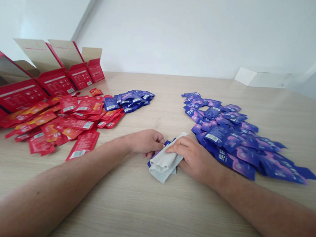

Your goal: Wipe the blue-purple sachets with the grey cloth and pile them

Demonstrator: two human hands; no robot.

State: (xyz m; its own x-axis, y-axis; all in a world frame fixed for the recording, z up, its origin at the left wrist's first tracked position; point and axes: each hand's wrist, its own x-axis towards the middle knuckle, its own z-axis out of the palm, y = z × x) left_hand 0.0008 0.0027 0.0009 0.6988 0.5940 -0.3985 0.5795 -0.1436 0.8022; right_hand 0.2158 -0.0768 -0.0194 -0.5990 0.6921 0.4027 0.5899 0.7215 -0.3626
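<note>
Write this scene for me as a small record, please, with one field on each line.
Left hand: fingers at a blue packet; grip partly hidden
Right hand: holds a folded pale cloth over the blue packet
Left pile: red packets, some with orange
Beside left pile: smaller heap of dark blue packets, touching the red ones
Right pile: blue-purple packets
Far left: row of red boxes, flaps raised
Far right: white box
Surface: pale wood-look table
</note>
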